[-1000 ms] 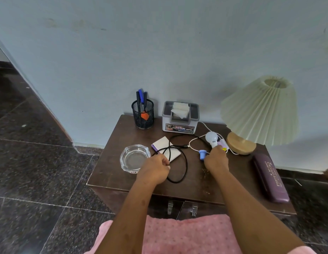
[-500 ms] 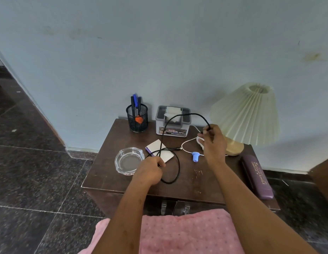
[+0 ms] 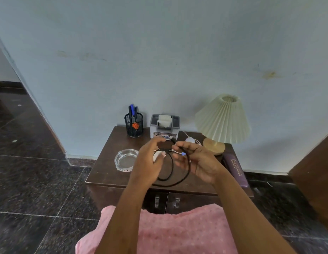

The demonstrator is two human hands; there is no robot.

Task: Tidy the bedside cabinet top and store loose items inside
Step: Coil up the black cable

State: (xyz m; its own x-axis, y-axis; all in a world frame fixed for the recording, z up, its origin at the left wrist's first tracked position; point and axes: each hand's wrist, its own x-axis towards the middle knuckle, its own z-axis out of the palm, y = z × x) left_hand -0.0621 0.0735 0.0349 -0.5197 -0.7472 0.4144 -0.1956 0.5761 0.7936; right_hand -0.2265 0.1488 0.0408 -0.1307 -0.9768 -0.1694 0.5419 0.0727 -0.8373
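1. Two hands hover side by side over the cabinet top [image 3: 108, 173]. The black cable [image 3: 173, 165] hangs between them in two slack loops, its long axis dropping from the fingers back towards the person.
2. The right hand [image 3: 198, 160] lies palm up. Thumb and forefinger pinch the cable just behind its plug, and the rest of the lead drapes across the half-curled fingers.
3. The left hand [image 3: 150, 162] is half open with the thumb spread. The cable vanishes behind its fingers, so I cannot tell whether it grips it.
4. The loops sag below both hands, their bottoms nearer the left one. To my eye that hand is better placed to gather them into a coil.
5. The cabinet doors [image 3: 166, 200] sit shut below the hands, so I judge one hand must be freed before the cable goes inside.
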